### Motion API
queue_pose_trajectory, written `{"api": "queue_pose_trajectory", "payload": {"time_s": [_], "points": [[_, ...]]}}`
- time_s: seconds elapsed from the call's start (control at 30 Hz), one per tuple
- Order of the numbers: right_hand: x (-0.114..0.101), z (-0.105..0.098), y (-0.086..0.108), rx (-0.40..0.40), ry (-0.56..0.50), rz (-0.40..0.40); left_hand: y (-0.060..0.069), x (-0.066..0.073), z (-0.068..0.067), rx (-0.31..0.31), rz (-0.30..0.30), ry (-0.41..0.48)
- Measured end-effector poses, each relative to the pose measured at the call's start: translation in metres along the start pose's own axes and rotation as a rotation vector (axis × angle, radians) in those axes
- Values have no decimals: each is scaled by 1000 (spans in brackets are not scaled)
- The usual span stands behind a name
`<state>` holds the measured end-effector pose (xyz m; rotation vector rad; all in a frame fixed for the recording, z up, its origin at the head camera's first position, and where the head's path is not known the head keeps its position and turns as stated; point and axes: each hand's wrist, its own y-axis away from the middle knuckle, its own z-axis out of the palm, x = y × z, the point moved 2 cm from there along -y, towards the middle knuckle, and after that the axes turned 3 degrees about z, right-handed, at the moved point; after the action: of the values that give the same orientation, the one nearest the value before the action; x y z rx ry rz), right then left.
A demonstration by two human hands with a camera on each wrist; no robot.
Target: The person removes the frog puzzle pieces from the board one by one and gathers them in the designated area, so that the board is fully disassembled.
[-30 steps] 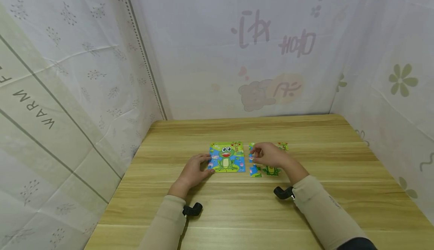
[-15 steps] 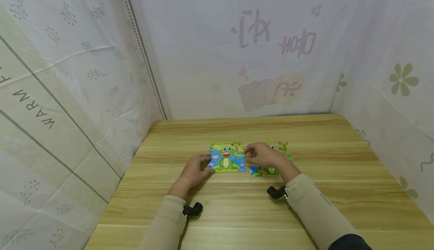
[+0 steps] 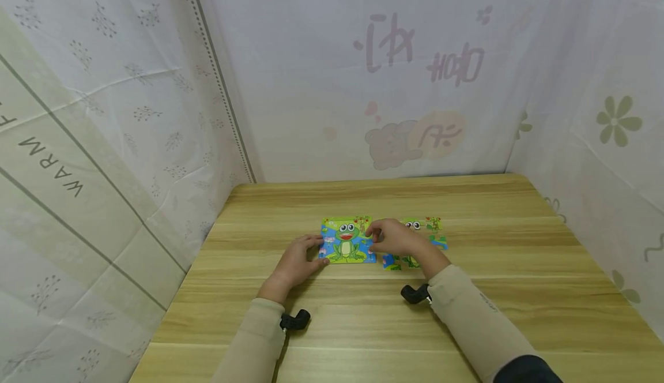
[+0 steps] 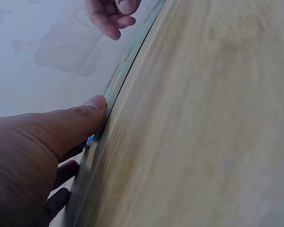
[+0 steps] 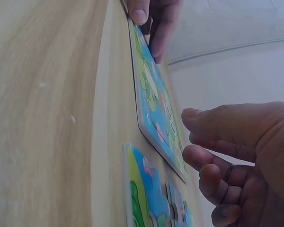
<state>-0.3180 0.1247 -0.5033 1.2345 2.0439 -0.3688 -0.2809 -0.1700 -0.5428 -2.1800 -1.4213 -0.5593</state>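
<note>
A square frog picture board (image 3: 346, 241) lies on the table, its surface bright green and blue. My left hand (image 3: 297, 265) holds its near left corner, thumb at the near edge and fingers along the left side. In the left wrist view that thumb (image 4: 92, 111) presses against the thin edge of the board. My right hand (image 3: 399, 241) hovers by the board's right edge, fingers loosely bent, with nothing visible between thumb and fingertips in the right wrist view. Below it lie loose frog jigsaw pieces (image 5: 149, 189), partly hidden by the hand in the head view.
Right of the board, further jigsaw pieces show frog eyes (image 3: 412, 225), a tree (image 3: 433, 223) and a blue corner (image 3: 390, 262). The wooden table (image 3: 358, 325) is bounded by patterned cloth (image 3: 311, 83) at the back and both sides.
My right hand has moved left, from over the jigsaw pieces to the board's right edge, uncovering the frog-eye piece and others. My left hand stays in place on the board.
</note>
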Motion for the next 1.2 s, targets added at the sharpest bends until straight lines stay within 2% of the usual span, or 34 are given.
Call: {"api": "queue_pose_trajectory", "payload": {"time_s": [0.27,0.57,0.8,1.07,1.2], "points": [[1,8,-7,-10,6,31,0,0,0,6,0,6],[-1,12,-12,-24,50,17,-1,0,0,6,1,3],[-6,16,-12,-28,26,24,1,2,-1,6,-7,10],[-6,16,-8,-28,-9,68,1,2,-1,2,-4,5],[-3,15,-9,-17,42,81,0,3,-2,4,7,1]]}}
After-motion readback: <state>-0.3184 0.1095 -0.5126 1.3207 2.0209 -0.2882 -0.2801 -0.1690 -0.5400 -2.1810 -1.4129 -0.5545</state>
